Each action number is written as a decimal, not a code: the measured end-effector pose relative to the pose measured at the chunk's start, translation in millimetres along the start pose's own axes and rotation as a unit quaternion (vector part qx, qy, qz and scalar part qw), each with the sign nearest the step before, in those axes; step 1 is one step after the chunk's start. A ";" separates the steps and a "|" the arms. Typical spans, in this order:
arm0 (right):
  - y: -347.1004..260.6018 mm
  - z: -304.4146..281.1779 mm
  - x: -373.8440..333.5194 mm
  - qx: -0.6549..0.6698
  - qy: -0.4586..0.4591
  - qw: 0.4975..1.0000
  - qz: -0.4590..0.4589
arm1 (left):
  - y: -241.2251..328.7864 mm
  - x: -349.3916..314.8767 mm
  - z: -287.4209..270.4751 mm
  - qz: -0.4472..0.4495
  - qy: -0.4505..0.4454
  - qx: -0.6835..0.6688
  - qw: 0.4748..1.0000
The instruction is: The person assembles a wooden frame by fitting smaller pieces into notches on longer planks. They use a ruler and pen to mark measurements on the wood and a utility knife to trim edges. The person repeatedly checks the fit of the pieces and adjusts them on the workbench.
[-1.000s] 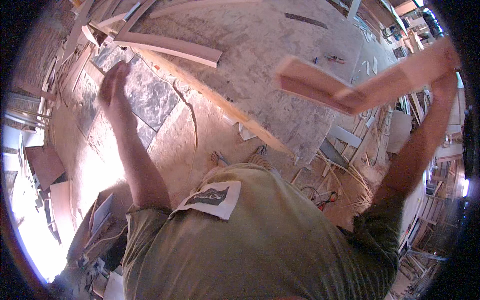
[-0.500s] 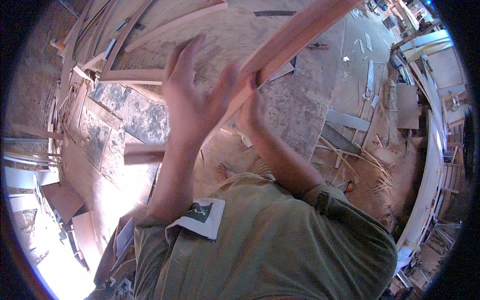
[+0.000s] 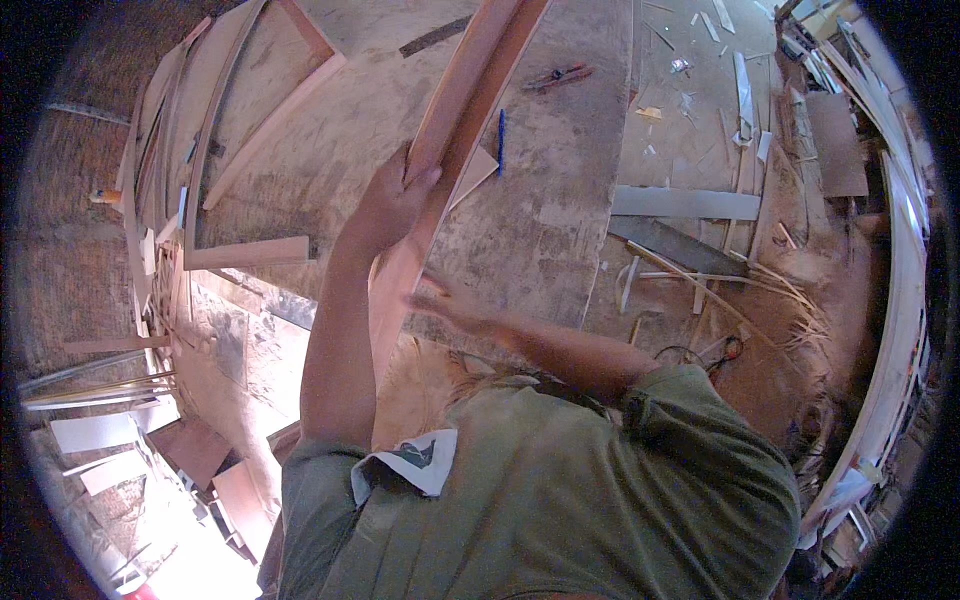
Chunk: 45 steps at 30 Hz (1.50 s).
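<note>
A long reddish wooden board (image 3: 463,125), with a step or groove along its length, slants from the top edge of the view down toward my body. My left hand (image 3: 392,200) is closed around its left side, about midway along, with the thumb lying over the wood. Lower down, my right hand (image 3: 450,305) is beside the board's right edge, slightly blurred, with fingers stretched out and apart. Whether its fingertips touch the wood I cannot tell. The board's lower end passes behind my left forearm.
Under the board is a worn wooden worktop (image 3: 560,220) with red-handled pliers (image 3: 560,76), a blue stick (image 3: 501,142) and a dark strip (image 3: 435,35). An angled wooden frame (image 3: 250,252) lies left. Offcuts and a grey plank (image 3: 685,203) are on the right.
My left hand, open and raised before, has closed on the board. My right hand has let go and moved down toward me. The board's far end has swung left.
</note>
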State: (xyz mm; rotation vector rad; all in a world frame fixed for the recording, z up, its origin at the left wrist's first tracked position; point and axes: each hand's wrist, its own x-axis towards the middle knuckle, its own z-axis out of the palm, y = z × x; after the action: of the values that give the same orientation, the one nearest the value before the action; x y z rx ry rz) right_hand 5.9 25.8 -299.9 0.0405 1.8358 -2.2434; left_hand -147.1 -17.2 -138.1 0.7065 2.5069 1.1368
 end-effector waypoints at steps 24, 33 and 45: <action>-74.5 -413.0 121.8 -0.533 0.253 0.807 0.024 | -135.6 -90.2 50.5 -0.128 -0.219 0.219 0.942; -107.7 -236.4 -41.5 -0.122 0.385 0.911 0.076 | -177.5 -91.2 52.1 0.048 -0.142 0.266 0.952; -6.0 -229.4 -35.1 -0.227 0.407 0.884 0.025 | -121.6 -81.1 45.7 0.080 -0.091 0.294 0.948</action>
State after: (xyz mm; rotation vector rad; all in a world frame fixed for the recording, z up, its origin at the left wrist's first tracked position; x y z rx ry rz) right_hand 8.8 255.0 -336.1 1.0726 2.6657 -1.8078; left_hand -96.4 -102.3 -254.9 1.1193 2.6642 0.3165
